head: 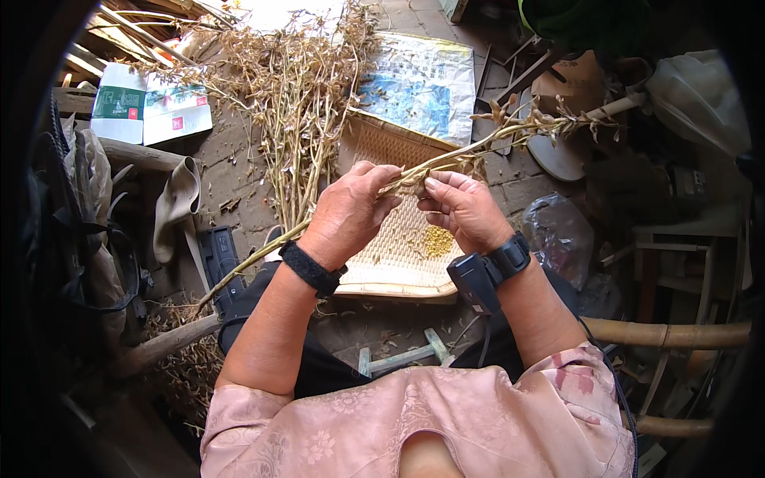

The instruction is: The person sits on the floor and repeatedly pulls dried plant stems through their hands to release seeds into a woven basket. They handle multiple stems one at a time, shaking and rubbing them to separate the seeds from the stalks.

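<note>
A long dried bean stalk (257,256) slants across in front of me, its root end low at the left and its podded end up at the right. My left hand (358,206) is closed around the stalk near its middle. Just to the right, my right hand (457,206) pinches a dry pod (413,179) on the same stalk between thumb and fingers. Below both hands lies a woven bamboo tray (382,272). A small heap of yellow beans (439,241) rests in it, with a few scattered to the left.
A pile of dried bean plants (293,113) lies beyond the tray at the left. A printed sack (418,83) is spread behind the tray. Flattened cardboard (149,107) lies far left. At the right are a clear plastic bag (559,236) and a bamboo pole (669,334).
</note>
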The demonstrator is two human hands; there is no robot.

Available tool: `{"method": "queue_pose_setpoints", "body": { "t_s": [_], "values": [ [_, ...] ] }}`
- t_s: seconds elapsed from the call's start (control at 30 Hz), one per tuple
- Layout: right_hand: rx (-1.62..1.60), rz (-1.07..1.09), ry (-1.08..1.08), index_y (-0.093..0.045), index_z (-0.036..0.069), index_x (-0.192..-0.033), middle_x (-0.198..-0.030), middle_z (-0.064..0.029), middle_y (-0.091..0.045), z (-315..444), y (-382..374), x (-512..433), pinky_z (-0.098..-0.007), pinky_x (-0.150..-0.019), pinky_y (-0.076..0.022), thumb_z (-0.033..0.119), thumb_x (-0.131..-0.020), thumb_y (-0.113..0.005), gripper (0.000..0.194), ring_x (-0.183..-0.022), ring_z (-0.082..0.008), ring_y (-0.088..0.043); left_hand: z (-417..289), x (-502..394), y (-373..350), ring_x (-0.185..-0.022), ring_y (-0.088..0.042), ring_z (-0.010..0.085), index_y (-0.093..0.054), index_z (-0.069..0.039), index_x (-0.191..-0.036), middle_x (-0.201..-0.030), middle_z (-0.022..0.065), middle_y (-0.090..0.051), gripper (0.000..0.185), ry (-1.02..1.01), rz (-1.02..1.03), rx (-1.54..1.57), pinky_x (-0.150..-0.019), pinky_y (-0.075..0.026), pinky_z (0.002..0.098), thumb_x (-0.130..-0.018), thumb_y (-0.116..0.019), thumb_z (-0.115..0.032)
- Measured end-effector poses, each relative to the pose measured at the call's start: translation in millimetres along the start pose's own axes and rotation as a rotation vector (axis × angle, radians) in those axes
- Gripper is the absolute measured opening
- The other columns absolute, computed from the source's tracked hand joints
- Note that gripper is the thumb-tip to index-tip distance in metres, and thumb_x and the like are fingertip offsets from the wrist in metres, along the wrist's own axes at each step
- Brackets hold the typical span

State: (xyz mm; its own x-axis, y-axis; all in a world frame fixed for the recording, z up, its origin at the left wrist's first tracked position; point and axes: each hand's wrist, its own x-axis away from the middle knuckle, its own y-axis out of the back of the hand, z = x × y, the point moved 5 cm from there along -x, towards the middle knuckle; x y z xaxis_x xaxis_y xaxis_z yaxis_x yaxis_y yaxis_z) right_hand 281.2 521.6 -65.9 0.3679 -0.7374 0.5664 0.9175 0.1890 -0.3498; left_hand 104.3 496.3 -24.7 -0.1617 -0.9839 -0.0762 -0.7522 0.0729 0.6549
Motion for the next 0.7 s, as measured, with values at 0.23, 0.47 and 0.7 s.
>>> {"method": "queue_pose_setpoints", "body": {
  "t_s": [0.23,0.47,0.7],
  "values": [
    [0.095,-0.004,0.091,-0.064,0.006,-0.114,-0.096,-0.0021,-0.070,6.6,-0.1,1.4,-0.0242,-0.071,-0.0549,0.020,-0.098,-0.061,0.021,-0.083,-0.0107,-0.067,-3.9,-1.7,-1.3,-0.089,-0.066,0.0337,-0.065,-0.008,-0.112,-0.103,0.0132,-0.063,0.024,-0.090,-0.052,0.018,-0.075,-0.054,0.0400,-0.088,-0.067,-0.007],
    [-0.088,0.043,0.036,-0.056,0.002,-0.123,-0.104,-0.0070,-0.069,6.5,-3.7,0.6,-0.0254,-0.071,-0.0559,0.009,-0.098,-0.056,0.026,-0.087,-0.0141,-0.068,4.6,-2.2,-4.6,-0.088,-0.065,0.0348,-0.065,-0.007,-0.105,-0.098,0.0128,-0.064,0.019,-0.037,-0.041,0.056,-0.073,-0.053,0.0409,-0.087,-0.066,-0.005],
    [-0.229,0.103,0.019,-0.054,0.003,-0.122,-0.104,-0.0080,-0.068,-0.7,-8.5,-1.3,-0.0288,-0.074,-0.0594,0.006,-0.100,-0.052,0.023,-0.089,-0.0163,-0.068,2.9,-1.2,-3.0,-0.087,-0.066,0.0309,-0.063,-0.004,-0.110,-0.099,0.0132,-0.063,0.025,-0.054,-0.068,-0.024,-0.073,-0.054,0.0359,-0.086,-0.066,0.003]
  ]
}}
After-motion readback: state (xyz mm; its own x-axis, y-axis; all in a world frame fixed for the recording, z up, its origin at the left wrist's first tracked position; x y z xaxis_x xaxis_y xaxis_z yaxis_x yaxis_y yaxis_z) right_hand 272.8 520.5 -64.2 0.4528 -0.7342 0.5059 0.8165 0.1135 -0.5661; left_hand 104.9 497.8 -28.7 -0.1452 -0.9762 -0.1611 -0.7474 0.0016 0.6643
